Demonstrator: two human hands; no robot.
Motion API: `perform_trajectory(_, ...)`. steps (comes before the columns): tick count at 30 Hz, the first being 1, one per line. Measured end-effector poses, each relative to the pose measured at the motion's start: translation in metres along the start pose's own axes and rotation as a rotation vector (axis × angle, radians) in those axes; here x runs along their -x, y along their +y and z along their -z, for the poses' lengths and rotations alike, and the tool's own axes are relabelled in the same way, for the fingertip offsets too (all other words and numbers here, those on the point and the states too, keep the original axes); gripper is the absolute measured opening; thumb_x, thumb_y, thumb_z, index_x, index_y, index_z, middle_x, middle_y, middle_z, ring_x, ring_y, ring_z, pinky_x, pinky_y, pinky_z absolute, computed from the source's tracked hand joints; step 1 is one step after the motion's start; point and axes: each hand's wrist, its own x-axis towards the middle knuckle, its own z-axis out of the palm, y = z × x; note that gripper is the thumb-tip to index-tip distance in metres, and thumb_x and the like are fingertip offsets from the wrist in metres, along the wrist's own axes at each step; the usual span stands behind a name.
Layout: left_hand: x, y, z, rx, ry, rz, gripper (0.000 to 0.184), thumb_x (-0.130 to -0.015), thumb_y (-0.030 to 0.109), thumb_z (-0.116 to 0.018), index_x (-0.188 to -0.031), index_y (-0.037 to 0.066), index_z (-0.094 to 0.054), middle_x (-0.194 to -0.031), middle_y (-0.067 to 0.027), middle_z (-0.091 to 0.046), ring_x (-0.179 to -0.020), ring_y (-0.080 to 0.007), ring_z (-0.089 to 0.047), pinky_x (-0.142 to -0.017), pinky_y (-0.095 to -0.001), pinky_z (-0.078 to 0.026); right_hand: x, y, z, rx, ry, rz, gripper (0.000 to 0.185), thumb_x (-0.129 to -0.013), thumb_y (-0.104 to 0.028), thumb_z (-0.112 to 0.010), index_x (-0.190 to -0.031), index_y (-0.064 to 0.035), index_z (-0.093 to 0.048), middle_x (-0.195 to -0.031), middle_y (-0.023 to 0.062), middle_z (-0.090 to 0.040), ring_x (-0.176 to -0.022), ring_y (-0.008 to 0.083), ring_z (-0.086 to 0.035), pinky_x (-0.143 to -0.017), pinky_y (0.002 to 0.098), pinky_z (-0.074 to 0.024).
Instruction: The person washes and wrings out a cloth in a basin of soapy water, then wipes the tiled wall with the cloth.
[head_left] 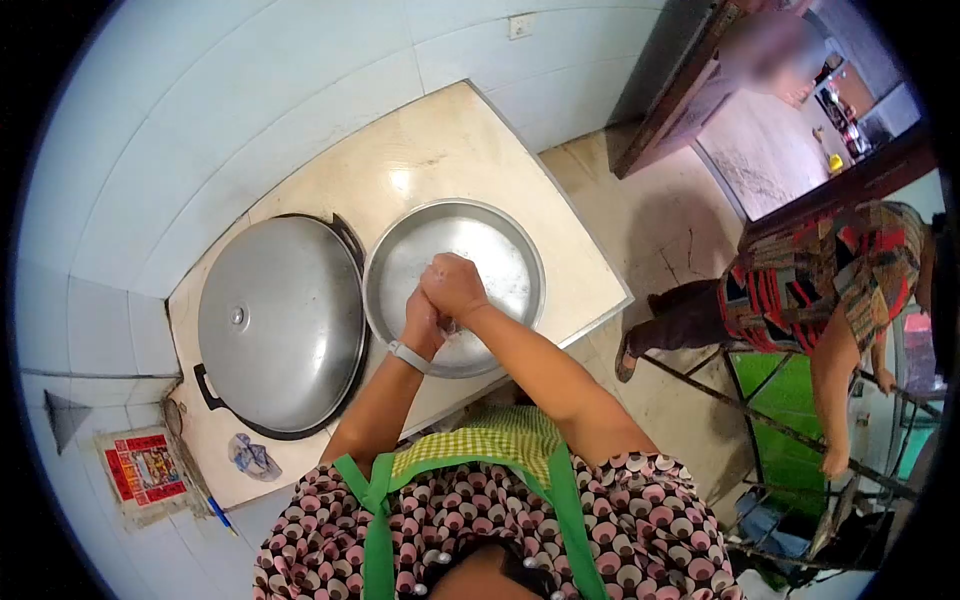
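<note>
Both of my hands are pressed together over a round metal basin (400,235). My right hand (455,284) is closed, with its fingers wrapped against my left hand (424,322), which is closed too. Whatever lies between the palms, if anything, is hidden; a small pale, wet-looking patch shows below the fingers. A light grey band (408,356) circles my left wrist. Inside the basin the bottom shines, with some small whitish spots or bubbles.
Left of the basin stands a large wok with a domed metal lid (285,320). A crumpled cloth or bag (253,457) lies on the tiled counter (420,150). At right, a person in a patterned shirt (800,285) stands by a metal rack (700,385); another person is near the doorway.
</note>
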Motion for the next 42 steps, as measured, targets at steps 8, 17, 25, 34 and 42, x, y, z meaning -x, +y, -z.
perform_trajectory(8,0.024,0.000,-0.006,-0.350,0.050,-0.178,0.032,-0.093,0.027,-0.037,-0.081,0.006,-0.057,-0.064,-0.0039,-0.053,-0.051,-0.0137,-0.049,-0.043,-0.0274,-0.036,-0.006,0.026,-0.008,0.042,-0.153,-0.141,0.025,-0.074,-0.021,-0.052,-0.061,0.0001,-0.055,-0.066,0.0230,-0.057,-0.057,0.0345,-0.055,-0.057,0.0404,-0.0456)
perform_trajectory(17,0.010,0.022,0.027,-0.719,0.225,-0.418,0.047,-0.094,0.043,-0.028,-0.112,0.008,-0.054,-0.106,-0.0091,-0.058,-0.098,-0.0254,-0.055,-0.081,-0.0381,-0.043,-0.018,0.078,0.077,-0.548,-0.116,-0.563,0.020,-0.079,-0.020,-0.064,-0.070,-0.0021,-0.062,-0.066,0.0063,-0.062,-0.058,0.0134,-0.057,-0.055,0.0241,-0.0444)
perform_trajectory(25,-0.015,0.042,0.067,0.040,-0.023,-0.300,0.039,-0.091,0.044,-0.043,-0.115,0.014,-0.048,-0.117,-0.0077,-0.049,-0.109,-0.0270,-0.046,-0.090,-0.0474,-0.040,-0.011,0.071,0.102,-0.575,0.030,-0.566,0.023,-0.085,-0.024,-0.062,-0.077,-0.0021,-0.063,-0.075,0.0061,-0.065,-0.066,0.0120,-0.058,-0.065,0.0277,-0.0489)
perform_trajectory(34,-0.009,-0.015,0.080,0.092,0.195,0.179,0.047,-0.088,0.025,-0.045,-0.132,0.016,-0.030,-0.141,-0.0085,-0.025,-0.124,-0.0359,-0.031,-0.096,-0.0579,-0.030,0.035,0.099,0.035,0.416,-0.383,0.187,0.042,-0.073,-0.002,-0.054,-0.114,-0.0089,-0.054,-0.114,0.0155,-0.054,-0.102,0.0357,-0.052,-0.089,0.0425,-0.0426)
perform_trajectory(42,0.005,-0.038,0.047,0.266,0.329,0.465,0.055,-0.092,0.022,-0.033,-0.139,0.003,-0.011,-0.148,-0.0180,-0.003,-0.135,-0.0351,-0.014,-0.104,-0.0579,-0.019,0.064,0.115,-0.011,0.695,-0.608,0.144,0.049,-0.073,-0.001,-0.053,-0.122,-0.0075,-0.047,-0.124,0.0145,-0.050,-0.111,0.0344,-0.050,-0.089,0.0419,-0.0442)
